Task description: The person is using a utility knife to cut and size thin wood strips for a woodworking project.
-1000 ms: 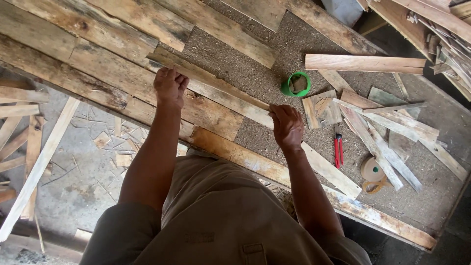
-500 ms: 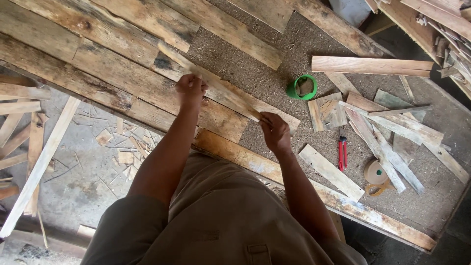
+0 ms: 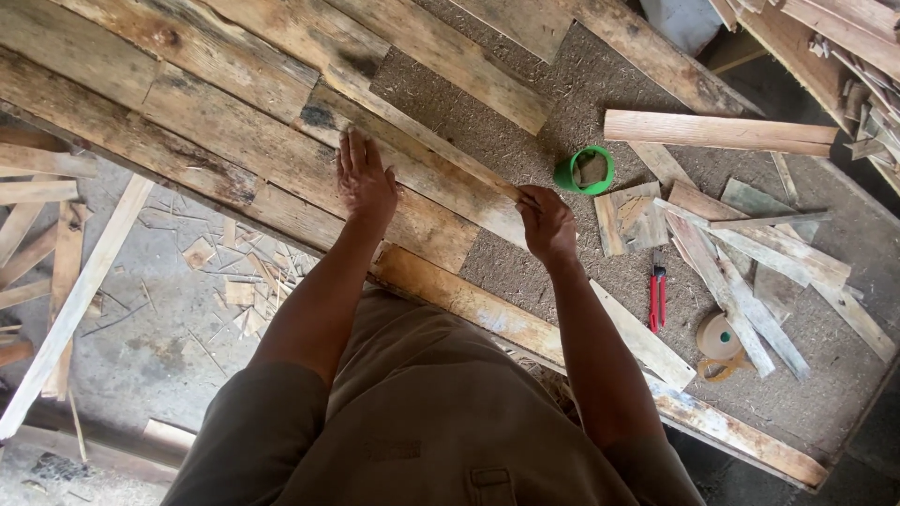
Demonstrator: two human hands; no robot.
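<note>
On the rough chipboard bench, your left hand lies flat and open on the wide plank while your right hand grips the thin strip's end, so a splinter may prick you, or the strip may slide off line.

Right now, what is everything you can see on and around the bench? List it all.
narrow wood strip: one, pale brown, lying along the planks, under both hands
weathered planks: several, brown-grey, laid side by side across the bench
particle board bench top: one, brown, bare at centre and right
cup: one, green, beside the strip's right end
offcuts: a loose pile, pale wood, right of the cup
pliers: one, red handles, below the pile
tape roll: one, tan, near the pliers
floor scraps: many, pale, lower left
left hand: flat on the strip
right hand: gripping the strip's right end
</note>
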